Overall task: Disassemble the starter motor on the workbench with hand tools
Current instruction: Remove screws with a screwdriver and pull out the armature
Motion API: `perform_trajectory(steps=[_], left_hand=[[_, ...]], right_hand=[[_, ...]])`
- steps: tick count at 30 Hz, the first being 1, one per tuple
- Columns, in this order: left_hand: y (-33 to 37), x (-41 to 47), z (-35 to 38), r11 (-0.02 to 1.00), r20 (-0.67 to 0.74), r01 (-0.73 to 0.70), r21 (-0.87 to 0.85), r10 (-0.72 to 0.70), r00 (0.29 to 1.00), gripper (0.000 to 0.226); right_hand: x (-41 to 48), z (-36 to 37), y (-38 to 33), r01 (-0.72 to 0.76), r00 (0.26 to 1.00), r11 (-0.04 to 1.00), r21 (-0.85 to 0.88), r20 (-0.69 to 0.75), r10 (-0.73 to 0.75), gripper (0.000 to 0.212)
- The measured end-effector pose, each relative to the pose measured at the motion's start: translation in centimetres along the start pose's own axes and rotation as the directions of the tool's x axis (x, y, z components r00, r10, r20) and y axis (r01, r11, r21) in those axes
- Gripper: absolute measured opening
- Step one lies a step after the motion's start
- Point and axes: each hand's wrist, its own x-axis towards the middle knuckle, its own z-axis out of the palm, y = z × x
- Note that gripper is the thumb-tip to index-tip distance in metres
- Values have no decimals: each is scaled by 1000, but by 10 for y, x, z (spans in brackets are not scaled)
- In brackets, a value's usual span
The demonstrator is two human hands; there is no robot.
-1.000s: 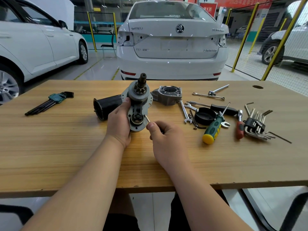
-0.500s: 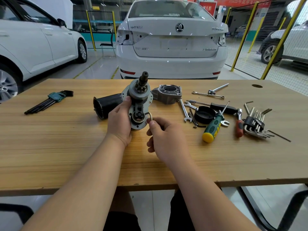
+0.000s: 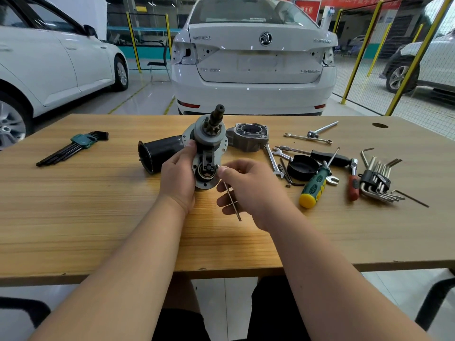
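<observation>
Starter in left hand, rod in right hand

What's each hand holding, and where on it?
Left hand grips the starter drive assembly by its left edge. Right hand pinches a thin metal rod near its upper end.

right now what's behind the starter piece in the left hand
A black can lying on its side and a grey casting; the can's right end is hidden by the piece.

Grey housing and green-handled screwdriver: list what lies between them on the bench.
The head view shows wrenches and a black round cap lying between the grey housing and the green-handled screwdriver.
</observation>
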Motion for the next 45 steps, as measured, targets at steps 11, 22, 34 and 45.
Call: perform_trajectory(steps=[11, 22, 34, 45], left_hand=[[7, -2, 0, 997, 74, 82, 10, -83, 994, 28], [9, 0, -3, 993, 193, 50, 110, -70, 979, 35], [4, -4, -2, 991, 145, 4, 135, -24, 989, 28], [5, -5, 0, 992, 120, 11, 129, -26, 992, 26]], right_hand=[[25, -32, -32, 218, 974, 718, -661, 188, -123, 17], [39, -42, -54, 341, 933, 503, -794, 352, -76, 16], [7, -31, 9, 115, 993, 927, -357, 21, -115, 20], [-6, -4, 32, 47, 997, 999, 10, -69, -46, 24]])
